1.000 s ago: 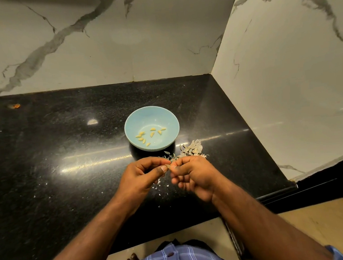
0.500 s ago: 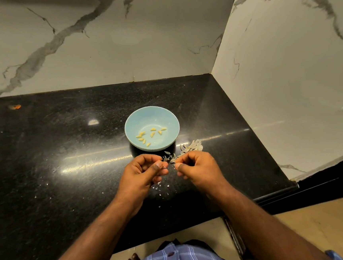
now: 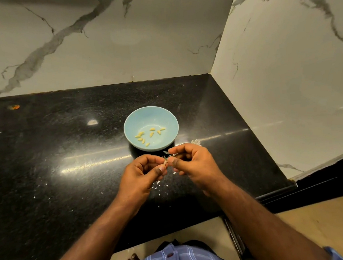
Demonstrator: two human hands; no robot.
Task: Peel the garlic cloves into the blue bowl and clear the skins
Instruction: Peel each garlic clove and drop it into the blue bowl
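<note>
The blue bowl (image 3: 132,120) stands on the black counter with several peeled yellowish garlic cloves (image 3: 151,134) lying in its bottom. Just in front of it, my left hand (image 3: 141,175) and my right hand (image 3: 192,163) meet fingertip to fingertip. Between them they pinch one small garlic clove (image 3: 165,162), mostly hidden by the thumbs and fingers. A pile of white garlic skins (image 3: 195,141) peeks out behind my right hand. Small skin flakes (image 3: 160,185) lie scattered on the counter under both hands.
The black granite counter (image 3: 65,160) runs left, with marble walls at the back and right. Its front edge (image 3: 275,193) is close to my body. An orange speck (image 3: 14,107) lies far left near the back wall. Tiny white flakes dot the counter's left part.
Both hands stay in front of the bowl working the clove. They parted slightly half a second ago and are pressed together again now, and the right hand covers more of the skin pile.
</note>
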